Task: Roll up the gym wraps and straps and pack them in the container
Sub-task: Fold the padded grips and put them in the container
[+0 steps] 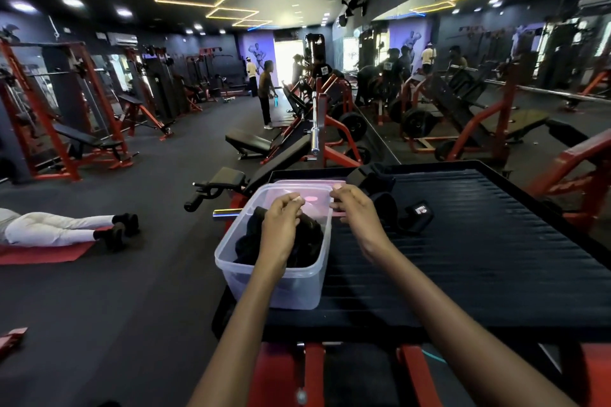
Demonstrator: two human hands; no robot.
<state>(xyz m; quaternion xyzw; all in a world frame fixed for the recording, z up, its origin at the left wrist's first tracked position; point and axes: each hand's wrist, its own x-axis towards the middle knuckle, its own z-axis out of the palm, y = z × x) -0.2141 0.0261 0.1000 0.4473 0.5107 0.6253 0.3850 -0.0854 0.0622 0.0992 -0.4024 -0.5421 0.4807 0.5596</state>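
Container (244,261): clear plastic tub at the near-left edge of the ribbed black platform (479,258); dark wraps (307,241) already inside.
Left hand (281,225): over the tub, fingers curled; whether it pinches anything, cannot tell.
Right hand (355,211): at the tub's far-right rim, fingers curled on the pink lid (310,182).
Remaining: black straps (396,208) on the platform just right of the tub, seemingly unpacked.
Progress: judged partly done.
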